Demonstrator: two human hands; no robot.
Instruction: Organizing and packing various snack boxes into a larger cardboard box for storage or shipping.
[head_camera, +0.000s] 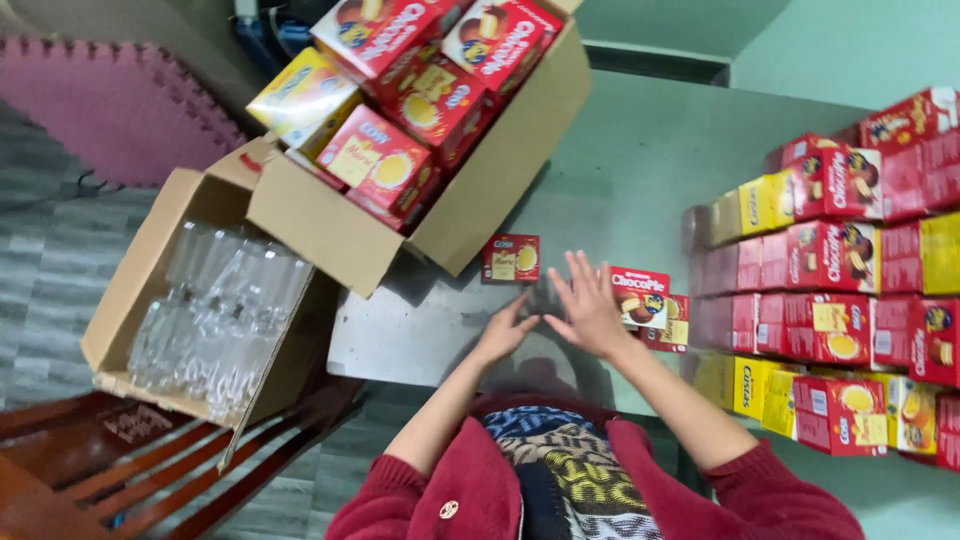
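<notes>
My left hand (505, 331) and my right hand (587, 306) hover side by side over the grey table (620, 170), both empty with fingers spread. A small red snack box (511, 258) lies flat on the table just beyond my left hand. Just right of my right hand sits another red snack box (641, 296), with a further red and yellow box (674, 329) beside it. Neither hand touches a box.
An open cardboard carton (330, 230) full of red and yellow snack boxes leans over the table's left end. A second carton (130, 310) of clear plastic items rests on a wooden chair (120, 470). Stacked rows of snack boxes (840, 300) fill the right.
</notes>
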